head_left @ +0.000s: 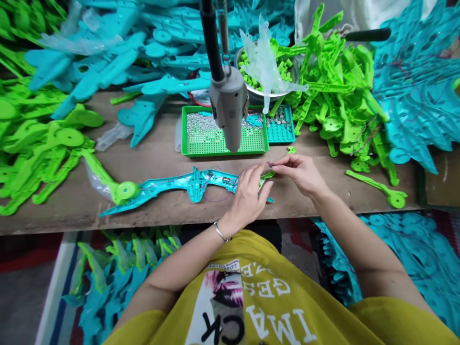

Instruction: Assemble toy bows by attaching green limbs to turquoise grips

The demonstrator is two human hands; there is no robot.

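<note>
left hand (pixel 248 194) spread over a blue frame (pixel 196 184), right hand (pixel 304 175) pinching something tiny (pixel 269 164), brown worktable (pixel 151 154) beneath.

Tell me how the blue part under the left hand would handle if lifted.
The long blue part would probably stay stiff, given its molded frame. It seems light, being an open shell. The green piece overlapping its left end might swing; whether it's fastened is unclear.

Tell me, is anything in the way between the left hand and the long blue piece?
Nothing visible: the left hand lies over the long blue piece, though it hides what's underneath. The hanging grey tool shows against the green tray, not between them.
</note>
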